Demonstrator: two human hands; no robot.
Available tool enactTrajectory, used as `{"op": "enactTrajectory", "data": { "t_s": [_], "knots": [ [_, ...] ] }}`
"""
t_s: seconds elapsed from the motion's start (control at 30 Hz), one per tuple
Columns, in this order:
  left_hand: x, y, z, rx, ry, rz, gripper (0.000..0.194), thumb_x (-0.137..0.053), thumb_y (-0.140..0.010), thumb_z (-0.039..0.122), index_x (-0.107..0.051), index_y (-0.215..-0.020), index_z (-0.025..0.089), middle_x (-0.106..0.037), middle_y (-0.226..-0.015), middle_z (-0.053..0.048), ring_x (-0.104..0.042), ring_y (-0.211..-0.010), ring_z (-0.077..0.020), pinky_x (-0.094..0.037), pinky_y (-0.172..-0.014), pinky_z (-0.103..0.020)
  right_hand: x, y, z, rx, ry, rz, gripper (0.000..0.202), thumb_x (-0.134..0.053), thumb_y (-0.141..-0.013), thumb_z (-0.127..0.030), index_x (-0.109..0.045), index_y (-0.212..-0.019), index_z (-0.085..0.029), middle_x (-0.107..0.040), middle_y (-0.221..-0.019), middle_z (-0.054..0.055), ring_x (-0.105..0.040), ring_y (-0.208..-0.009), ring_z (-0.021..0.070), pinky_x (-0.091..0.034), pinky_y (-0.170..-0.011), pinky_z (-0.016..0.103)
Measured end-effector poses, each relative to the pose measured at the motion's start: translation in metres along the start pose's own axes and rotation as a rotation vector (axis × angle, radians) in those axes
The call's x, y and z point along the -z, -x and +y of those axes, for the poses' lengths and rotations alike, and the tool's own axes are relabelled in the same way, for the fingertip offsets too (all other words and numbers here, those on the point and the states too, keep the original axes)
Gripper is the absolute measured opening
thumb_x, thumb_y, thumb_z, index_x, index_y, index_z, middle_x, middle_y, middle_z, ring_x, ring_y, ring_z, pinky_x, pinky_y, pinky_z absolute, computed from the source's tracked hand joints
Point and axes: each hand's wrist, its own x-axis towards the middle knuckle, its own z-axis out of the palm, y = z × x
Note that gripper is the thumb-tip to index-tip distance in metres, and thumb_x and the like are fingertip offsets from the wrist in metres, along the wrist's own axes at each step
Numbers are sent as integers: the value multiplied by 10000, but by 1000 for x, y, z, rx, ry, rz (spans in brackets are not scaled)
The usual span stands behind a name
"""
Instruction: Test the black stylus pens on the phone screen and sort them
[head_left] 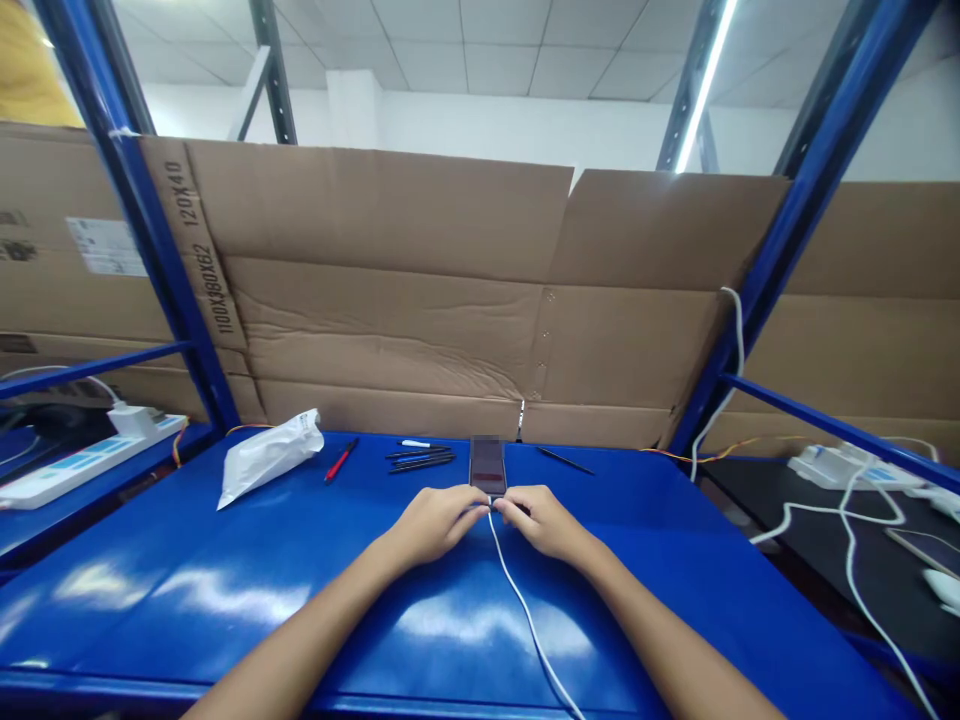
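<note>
Two forearms (326, 620) reach from the bottom edge; left hand (431, 522) and right hand (546, 520) bend fingers around a white cable (517, 590), grip unclear. At centre, the phone (488, 464) lies just beyond, lengthwise away, equally near both.

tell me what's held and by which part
The white cable, apparently by its plug end at the phone; whether the left hand or right hand grips it is unclear.

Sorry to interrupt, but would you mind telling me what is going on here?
A person's left hand and right hand are at the near end of a phone, on either side of a white cable's tip. Whether it is plugged in is too small to tell. A white packet and thin dark sticks lie farther left.
</note>
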Motion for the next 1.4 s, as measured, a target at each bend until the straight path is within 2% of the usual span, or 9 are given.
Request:
{"op": "enactTrajectory", "data": {
  "t_s": [0.13, 0.23, 0.57, 0.67, 0.83, 0.93, 1.03, 1.27, 1.4],
  "knots": [
    [1, -1, -3, 51, -89, -17, 396, -312, -1100, 356, -682, -1040, 225, -767, -1031, -30, -715, -930, -201, -463, -761, -245, 1, 1, -3, 17, -76, 71, 152, -598, -981, -331, -655, -943, -196, -692, -864, 26, -607, -757, 169, -434, -694, 257],
    [2, 0, -4, 83, -124, 7, 399, -328, -1091, 361, -676, -963, 215, -762, -943, -35, -704, -858, -200, -424, -709, -247, 3, 2, -4, 56, -71, 78, 142, -566, -993, -283, -682, -1029, -211, -719, -949, 42, -636, -824, 178, -455, -742, 271],
    [11, -2, -11, 341, -215, 81, 353, -461, -987, 308, -639, -699, 206, -694, -683, -25, -642, -667, -192, -241, -575, -281, 15, 1, 4, 29, 5, 188, 171, -548, -959, -261, -700, -914, -198, -693, -845, 41, -592, -724, 167, -430, -673, 275],
    [16, -1, -14, 351, -169, 100, 352, -434, -1010, 321, -669, -770, 214, -688, -684, -14, -650, -670, -191, -247, -579, -277, 22, 2, 11, -34, -14, 218, 185, -546, -952, -289, -691, -892, -190, -683, -805, 33, -566, -675, 159, -412, -627, 266],
    [13, 0, -6, 204, -24, 24, 335, -396, -1062, 419, -677, -1182, 282, -749, -795, 6, -697, -742, -206, -342, -631, -257, 19, 2, 11, -70, -59, 150, 235, -540, -970, -336, -708, -893, -190, -697, -778, 21, -560, -651, 153, -385, -599, 256],
    [11, 0, -1, 103, -50, -78, 335, -420, -1055, 429, -720, -1040, 280, -774, -880, -2, -716, -809, -218, -382, -674, -256, 12, 2, 6, -62, -50, 86, 236, -543, -979, -329, -718, -893, -194, -715, -791, 15, -586, -672, 154, -392, -622, 255],
    [10, 0, -1, 112, -67, -124, 320, -458, -1036, 442, -723, -984, 270, -768, -815, -3, -712, -766, -217, -389, -660, -255, 7, 2, 5, -74, -38, 36, 238, -548, -986, -339, -726, -915, -197, -730, -801, 14, -599, -679, 158, -391, -626, 254],
    [8, 1, -9, 128, -36, -177, 311, -482, -1017, 477, -730, -1032, 289, -771, -820, 0, -708, -761, -207, -395, -652, -249, 7, 1, 6, -80, -34, 41, 283, -524, -1012, -368, -733, -928, -196, -749, -850, 16, -621, -718, 163, -407, -648, 252],
    [14, 2, -15, 160, -30, -123, 336, -460, -1025, 483, -723, -1031, 272, -754, -801, 4, -687, -724, -192, -383, -629, -248, 9, 3, 12, -53, 38, -52, 241, -537, -995, -310, -748, -938, -208, -761, -852, 17, -650, -728, 174, -425, -659, 256]
  ]
}}
